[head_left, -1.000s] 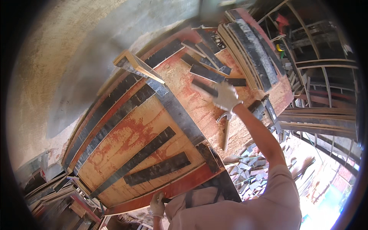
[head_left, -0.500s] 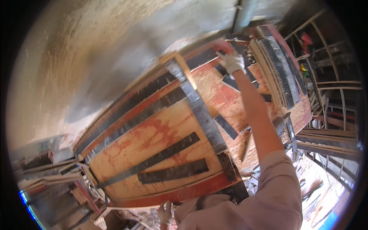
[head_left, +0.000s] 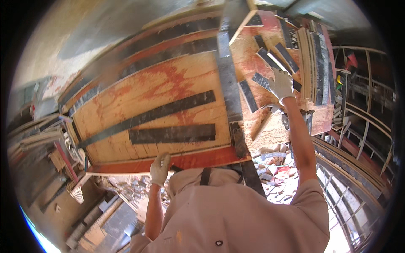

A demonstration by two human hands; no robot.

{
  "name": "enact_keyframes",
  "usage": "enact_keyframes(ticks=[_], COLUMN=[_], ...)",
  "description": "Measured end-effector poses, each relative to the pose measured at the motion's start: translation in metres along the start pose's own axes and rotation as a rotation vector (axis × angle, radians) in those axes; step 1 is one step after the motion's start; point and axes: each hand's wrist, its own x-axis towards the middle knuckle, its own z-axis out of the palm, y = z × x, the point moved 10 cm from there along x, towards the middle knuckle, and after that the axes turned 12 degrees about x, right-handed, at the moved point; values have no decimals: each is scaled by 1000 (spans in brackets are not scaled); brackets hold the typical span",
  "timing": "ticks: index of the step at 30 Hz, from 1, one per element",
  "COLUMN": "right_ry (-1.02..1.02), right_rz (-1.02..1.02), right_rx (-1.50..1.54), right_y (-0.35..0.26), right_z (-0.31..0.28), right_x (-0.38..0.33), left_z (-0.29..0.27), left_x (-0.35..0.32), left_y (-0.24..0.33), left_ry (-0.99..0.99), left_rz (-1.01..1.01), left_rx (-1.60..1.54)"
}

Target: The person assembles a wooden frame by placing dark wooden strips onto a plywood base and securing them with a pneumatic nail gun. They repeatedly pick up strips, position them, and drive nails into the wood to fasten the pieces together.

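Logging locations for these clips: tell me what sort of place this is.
Probably a rough woodworking yard or building site. A big worn plywood board carries dark strips, planks are stacked by the gloved right hand, and scraps litter the ground.

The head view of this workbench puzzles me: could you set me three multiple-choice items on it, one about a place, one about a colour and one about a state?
1. Where is the right hand?
A. On the short dark strips at the far right part of the plywood board
B. On the floor rubble
C. Against the person's shirt

2. What colour are the long strips lying on the middle of the board?
A. Bright white
B. Black
C. Green

3. How is the left hand dressed and placed?
A. Bare, raised in the air
B. Gloved, holding a hammer
C. Gloved, at the near red edge of the board

Answers: 1 A, the outstretched arm ends among the small dark pieces; 2 B, they show dark against the orange-red wood; 3 C, a pale glove sits at the board's near edge.
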Motion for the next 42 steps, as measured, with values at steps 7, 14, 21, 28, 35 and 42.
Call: enact_keyframes(ticks=[7, 14, 21, 28, 35, 42], right_ry=[-258, -468, -336, -79, 91, 71], right_rz=[-504, -518, -704, -396, 120, 188], right_rx=[22, 100, 305, 799, 1120, 1331], right_y=[-224, -280, -312, -184, -133, -171], right_z=[101, 107, -143, -208, -228, -195], right_x=[-69, -60, -123, -158, -105, -40], left_z=[7, -4, -45, -110, -223, -313], left_x=[-32, -40, 35, 46, 46, 86], left_y=[-24, -58, -78, -28, 88, 78], left_ry=[21, 213, 390, 523, 464, 605], left_rz=[-136, -134, -175, 208, 358, 330], left_rx=[-245, -331, -1985, -2314, -1847, -1646])
